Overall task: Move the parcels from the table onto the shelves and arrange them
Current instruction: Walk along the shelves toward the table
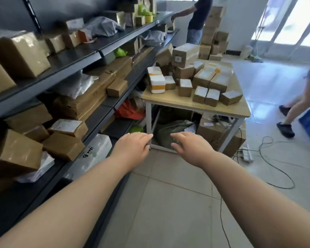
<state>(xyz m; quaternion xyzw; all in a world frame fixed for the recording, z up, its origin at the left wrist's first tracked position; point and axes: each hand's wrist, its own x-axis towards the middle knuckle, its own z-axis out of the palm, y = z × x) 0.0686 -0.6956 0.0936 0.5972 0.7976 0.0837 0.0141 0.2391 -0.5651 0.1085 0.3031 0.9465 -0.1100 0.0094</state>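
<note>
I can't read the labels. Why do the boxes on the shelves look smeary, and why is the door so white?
Head view: the shelf boxes at the left are blurred and stretched near the wide lens's edge; daylight washes the doorway out white; the parcels on the table look sharper.

Brown cardboard parcels (185, 87) are sitting piled on the wooden table (168, 100). More are lying across the dark shelves (75, 57)

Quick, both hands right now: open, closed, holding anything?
Left hand: open, fingers relaxed, holding nothing.
Right hand: open, fingers extended, holding nothing.
Both are short of the table; no parcel touched.
</note>
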